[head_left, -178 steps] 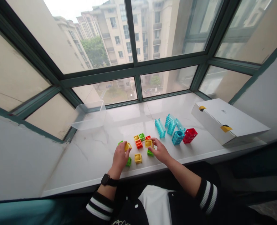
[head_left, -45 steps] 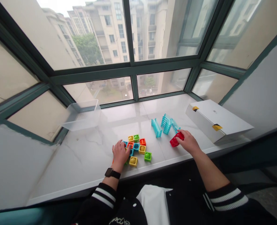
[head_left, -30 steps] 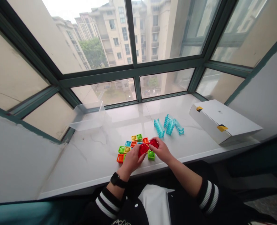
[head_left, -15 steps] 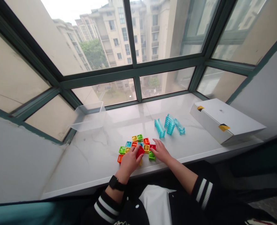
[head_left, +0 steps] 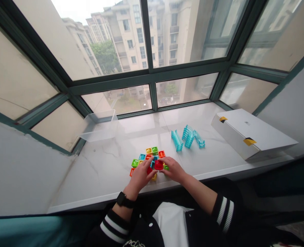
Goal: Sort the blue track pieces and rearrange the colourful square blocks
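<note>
Between the thumb and fingers of my right hand [head_left: 173,169] is a red toy block [head_left: 158,165], lifted over the cluster. My left hand [head_left: 141,175] is closed on another red block [head_left: 149,170], partly covered by its fingers. The two red blocks are close side by side. Around and beneath both hands lie several square plastic blocks in yellow, green, blue, orange and red, among them a green block [head_left: 135,163], a yellow block [head_left: 148,151] and an orange-red block [head_left: 161,154]. Some blocks are hidden under the hands.
Translucent turquoise ribbed plastic pieces [head_left: 177,141] stand behind the blocks to the right. A clear plastic bin [head_left: 100,132] sits at the back left of the white marble sill [head_left: 102,178]. At the right is a white box [head_left: 255,133] with yellow-black tabs. Windows close off the back.
My right hand has picked up a red block from the right of the cluster and brought it left, beside the red block in my left hand. The view has shifted slightly.
</note>
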A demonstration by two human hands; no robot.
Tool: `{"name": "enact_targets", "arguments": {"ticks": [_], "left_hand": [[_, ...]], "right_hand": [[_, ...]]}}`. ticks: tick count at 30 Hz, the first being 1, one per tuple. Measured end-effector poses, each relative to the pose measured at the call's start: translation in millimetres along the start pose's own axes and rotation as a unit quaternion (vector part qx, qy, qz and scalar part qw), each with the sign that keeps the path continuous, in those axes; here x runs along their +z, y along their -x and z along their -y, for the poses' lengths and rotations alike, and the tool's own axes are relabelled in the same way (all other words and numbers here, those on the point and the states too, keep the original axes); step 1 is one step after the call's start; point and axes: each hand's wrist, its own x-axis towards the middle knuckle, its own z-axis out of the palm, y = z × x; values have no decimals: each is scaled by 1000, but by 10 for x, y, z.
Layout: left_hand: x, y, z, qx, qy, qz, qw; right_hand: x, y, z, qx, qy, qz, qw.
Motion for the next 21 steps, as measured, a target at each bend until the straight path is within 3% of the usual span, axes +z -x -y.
{"name": "enact_targets", "arguments": {"ticks": [5,11,16,21], "left_hand": [[24,-70,271,-83,19,-76,993],[22,-166,476,-42,11,-114,993],[-49,-310,715,-69,4,-173,982],[21,-597,841,-71,22,-179,981]], "right_hand": [[41,-54,-32,37,37,-34,998],[105,-41,-6,5,53,19,998],[179,31,-13,-15,123,53,991],[244,65,-29,-23,162,72,984]]}}
